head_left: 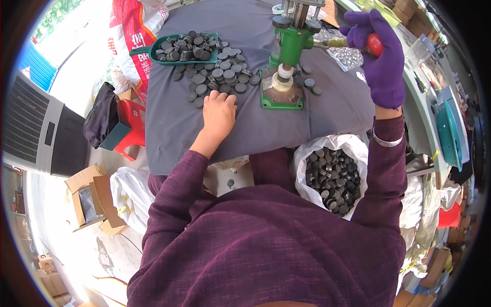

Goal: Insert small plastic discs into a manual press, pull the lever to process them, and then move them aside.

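Observation:
A green hand press [293, 48] stands on the cloth-covered table, its lever reaching to the right. My right hand [381, 64], in a purple glove, is closed round the red ball knob [375, 45] at the lever's end. Under the press ram, a pale round fitting [283, 79] sits on the base. To the left lies a heap of dark grey round discs [225, 71], partly spilling from a green scoop [153, 51]. My bare left hand [219, 116] is at the heap's near edge, fingers bent down and together; whatever is under the fingertips is hidden.
Several loose discs [309, 83] lie right of the press. A white sack [302, 176] full of discs stands below the table's front edge. At right is a side table with a teal basin [449, 130]. A red stool [130, 128] and cardboard box [84, 199] stand left.

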`<state>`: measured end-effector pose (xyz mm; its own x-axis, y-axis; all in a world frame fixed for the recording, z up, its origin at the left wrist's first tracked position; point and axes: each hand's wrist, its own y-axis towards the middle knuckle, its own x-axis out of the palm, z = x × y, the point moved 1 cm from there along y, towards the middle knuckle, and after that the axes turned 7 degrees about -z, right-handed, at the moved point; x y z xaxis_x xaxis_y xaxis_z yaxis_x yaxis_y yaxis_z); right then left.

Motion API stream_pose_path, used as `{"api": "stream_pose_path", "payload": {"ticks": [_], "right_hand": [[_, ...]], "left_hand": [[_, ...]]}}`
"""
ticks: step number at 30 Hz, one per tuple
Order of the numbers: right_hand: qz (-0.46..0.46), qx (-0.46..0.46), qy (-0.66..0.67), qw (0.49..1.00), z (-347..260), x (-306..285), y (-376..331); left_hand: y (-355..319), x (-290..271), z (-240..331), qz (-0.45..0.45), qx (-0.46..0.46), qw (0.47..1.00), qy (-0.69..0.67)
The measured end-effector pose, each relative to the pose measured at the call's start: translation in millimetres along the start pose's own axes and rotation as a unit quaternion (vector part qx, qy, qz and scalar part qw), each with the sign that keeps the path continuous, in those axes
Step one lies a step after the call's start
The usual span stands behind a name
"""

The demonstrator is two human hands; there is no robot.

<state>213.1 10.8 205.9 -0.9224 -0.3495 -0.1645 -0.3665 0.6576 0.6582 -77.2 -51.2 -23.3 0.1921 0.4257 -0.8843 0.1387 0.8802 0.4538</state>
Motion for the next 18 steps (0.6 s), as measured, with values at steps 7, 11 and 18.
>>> {"api": "stream_pose_path", "payload": {"ticks": [7, 11, 18], "right_hand": [[0.058, -0.079, -0.007, 0.995, 3.0, 9.4, 7.0], [0.042, -0.092, -0.008, 0.995, 2.6, 12.9, 7.1], [0.031, -0.048, -0.022, 0.998, 0.1, 8.9, -9.5]], "left_hand": [[31.5, -0.3, 35.5, 0.053, -0.042, 0.966, -0.248], [65.0, 11.4, 66.7, 0.045, -0.056, 0.948, -0.309], [90.2, 28.7, 91.4, 0.058, -0.099, 0.94, -0.32]]}}
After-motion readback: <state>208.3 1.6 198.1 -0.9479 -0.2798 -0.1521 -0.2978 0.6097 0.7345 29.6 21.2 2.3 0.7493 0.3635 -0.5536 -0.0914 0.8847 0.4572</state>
